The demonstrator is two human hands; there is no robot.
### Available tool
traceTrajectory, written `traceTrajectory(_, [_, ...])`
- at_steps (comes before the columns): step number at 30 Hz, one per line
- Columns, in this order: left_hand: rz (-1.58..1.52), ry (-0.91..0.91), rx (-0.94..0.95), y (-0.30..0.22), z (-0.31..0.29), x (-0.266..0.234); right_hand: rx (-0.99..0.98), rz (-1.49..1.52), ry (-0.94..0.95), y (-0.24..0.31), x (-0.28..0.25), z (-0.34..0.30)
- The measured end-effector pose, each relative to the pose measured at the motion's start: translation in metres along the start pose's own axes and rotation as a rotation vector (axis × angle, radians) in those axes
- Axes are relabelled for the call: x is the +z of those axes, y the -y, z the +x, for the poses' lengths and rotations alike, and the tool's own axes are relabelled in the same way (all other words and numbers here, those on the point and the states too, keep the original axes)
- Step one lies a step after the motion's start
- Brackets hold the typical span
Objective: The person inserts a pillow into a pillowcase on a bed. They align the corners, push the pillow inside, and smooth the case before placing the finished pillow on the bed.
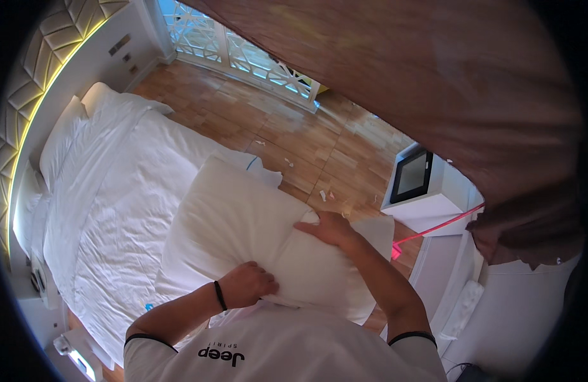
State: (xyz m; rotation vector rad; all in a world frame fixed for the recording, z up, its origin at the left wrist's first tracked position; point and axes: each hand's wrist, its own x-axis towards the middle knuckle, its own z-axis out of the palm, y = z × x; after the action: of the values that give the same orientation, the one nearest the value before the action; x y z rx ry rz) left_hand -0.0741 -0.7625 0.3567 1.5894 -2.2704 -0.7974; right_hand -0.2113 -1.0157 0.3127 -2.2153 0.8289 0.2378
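Observation:
A large, plump white pillow (221, 223) lies across the near right side of the bed, close against my body. My left hand (246, 284) is closed on its near edge, with the fabric creasing away from the fingers. Farther right, my right hand (329, 229) grips the pillow's right side near a corner, where the cloth bunches under the fingers. Smooth white fabric (370, 242) spreads beyond my right wrist; I cannot tell if it belongs to the pillow. Rumpled white bedding (125, 204) covers the bed to the left.
White pillows (64, 134) rest against the padded headboard (42, 70). A white cabinet (428, 204) with a black-framed panel stands at right, beside a pink-handled tool (434, 228). Brown cloth (434, 76) fills the upper right. Paper scraps (322, 195) litter the wooden floor (224, 108).

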Motion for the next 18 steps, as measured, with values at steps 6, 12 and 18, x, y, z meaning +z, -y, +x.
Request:
traceTrajectory(6, [-0.107,-0.056,-0.008,0.058,0.061,-0.031,0.082,-0.092,0.145,-0.003,-0.057,0.087])
traceTrajectory(12, [-0.159,-0.191,-0.074,0.153,0.112,-0.069,-0.079,-0.213,0.104,0.020,-0.106,0.217])
traceTrajectory(18, [-0.123,-0.255,-0.258,0.229,0.121,-0.137,-0.115,-0.357,0.283,0.092,-0.148,0.356])
